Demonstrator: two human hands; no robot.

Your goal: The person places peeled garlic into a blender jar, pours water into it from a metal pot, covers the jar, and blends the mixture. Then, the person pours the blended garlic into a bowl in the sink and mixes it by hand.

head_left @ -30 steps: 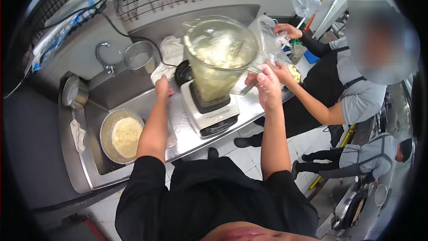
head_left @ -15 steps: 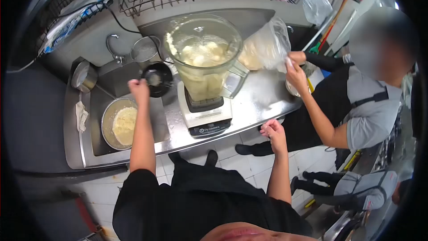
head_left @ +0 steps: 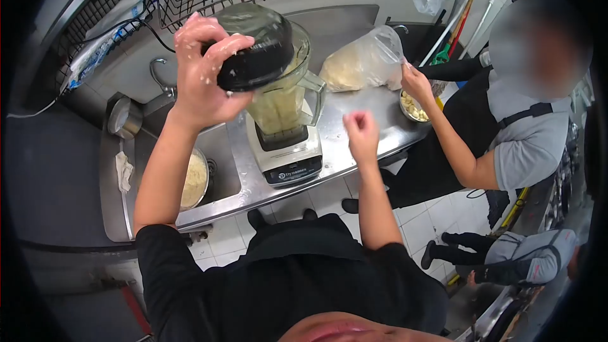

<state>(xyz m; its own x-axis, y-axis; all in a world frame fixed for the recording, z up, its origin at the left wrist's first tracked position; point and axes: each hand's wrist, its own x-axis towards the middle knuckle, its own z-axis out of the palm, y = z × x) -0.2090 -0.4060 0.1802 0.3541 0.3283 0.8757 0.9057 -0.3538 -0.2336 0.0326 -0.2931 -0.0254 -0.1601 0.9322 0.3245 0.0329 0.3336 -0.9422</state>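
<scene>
Head view: the left hand (head_left: 197, 85) holds a black lid (head_left: 261, 57), thumb and fingers spread wide around its edge, with pale wet bits stuck to the skin. The lid is tilted, and in this view it covers part of the mouth of the blender jar (head_left: 273, 113); whether lid and jar touch, I cannot tell. The jar lies to the right of the left hand, between the two hands and farther from the body than the right hand (head_left: 361, 141). Its long axis runs upright from the blender base (head_left: 288, 163), and its handle (head_left: 316, 98) is on the right hand's side. The left hand is nearer the jar's mouth, the right hand nearer the handle but well apart from it. The right hand is drawn narrow, fingers curled in and a little blurred, with nothing seen in it. Below the left forearm, on its inner side, a pot (head_left: 206, 180) of pale food sits in the sink. Beyond the right hand, a co-worker's hand (head_left: 418, 87) holds the gathered end of a plastic bag (head_left: 367, 57), with a bowl (head_left: 403, 109) of pale pieces just beside that hand
</scene>
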